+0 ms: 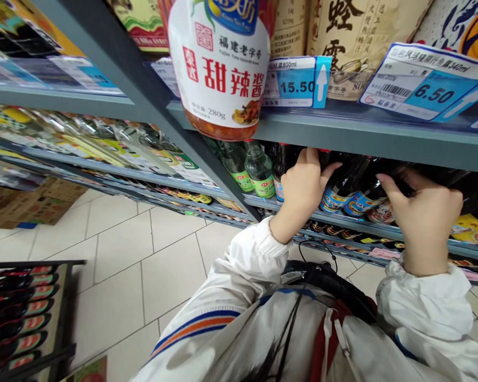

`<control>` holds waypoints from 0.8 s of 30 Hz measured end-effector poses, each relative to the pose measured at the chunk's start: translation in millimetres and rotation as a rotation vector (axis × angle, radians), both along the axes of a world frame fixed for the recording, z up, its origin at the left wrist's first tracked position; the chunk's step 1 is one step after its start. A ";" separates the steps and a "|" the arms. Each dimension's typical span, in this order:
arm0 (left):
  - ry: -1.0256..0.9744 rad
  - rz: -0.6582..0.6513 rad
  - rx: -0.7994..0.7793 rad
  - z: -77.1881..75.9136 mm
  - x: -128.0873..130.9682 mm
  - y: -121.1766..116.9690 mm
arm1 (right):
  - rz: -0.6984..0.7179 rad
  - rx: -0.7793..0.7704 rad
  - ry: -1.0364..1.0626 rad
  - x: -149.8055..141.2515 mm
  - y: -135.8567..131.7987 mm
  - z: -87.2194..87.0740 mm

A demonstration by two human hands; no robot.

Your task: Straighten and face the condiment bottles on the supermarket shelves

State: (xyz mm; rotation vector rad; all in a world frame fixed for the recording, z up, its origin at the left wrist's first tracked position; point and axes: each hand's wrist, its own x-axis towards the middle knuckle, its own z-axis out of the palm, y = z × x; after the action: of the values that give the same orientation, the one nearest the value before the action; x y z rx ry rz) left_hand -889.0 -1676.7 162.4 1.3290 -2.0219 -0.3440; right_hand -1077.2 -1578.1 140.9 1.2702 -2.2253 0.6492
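Left hand just left of blue-labelled dark bottles, right hand just right | long axes slanting up-right | fingertips partly hidden, grasp unclear

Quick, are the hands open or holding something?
Left hand: at the dark bottles; can't tell if it's open or gripping.
Right hand: also at the bottles, fingertips hidden; can't tell either.

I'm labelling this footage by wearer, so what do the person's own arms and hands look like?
Both the left hand and right hand are ungloved. The left sleeve and right sleeve are loose and white with gathered cuffs; blue-edged orange striping crosses the left one.
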 end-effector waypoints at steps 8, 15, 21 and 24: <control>0.230 -0.343 -0.112 -8.4 54.8 -19.1 | 0.004 -0.022 -0.032 1.0 -1.4 0.5; -0.242 -0.168 -0.046 7.3 26.4 -14.1 | -0.021 -0.051 0.030 -0.3 -2.9 -6.4; -0.323 -0.063 0.020 12.1 18.8 -3.5 | -0.025 -0.081 0.084 -2.0 -3.3 -9.9; -0.303 -0.145 -0.033 10.6 25.5 -11.0 | -0.018 -0.081 0.087 -0.6 -2.9 -8.8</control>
State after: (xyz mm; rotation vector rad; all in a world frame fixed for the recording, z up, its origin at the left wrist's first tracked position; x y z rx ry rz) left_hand -863.5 -1687.6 173.0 1.2783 -2.3721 -0.1808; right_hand -1077.8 -1581.0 132.1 1.2138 -2.1158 0.6577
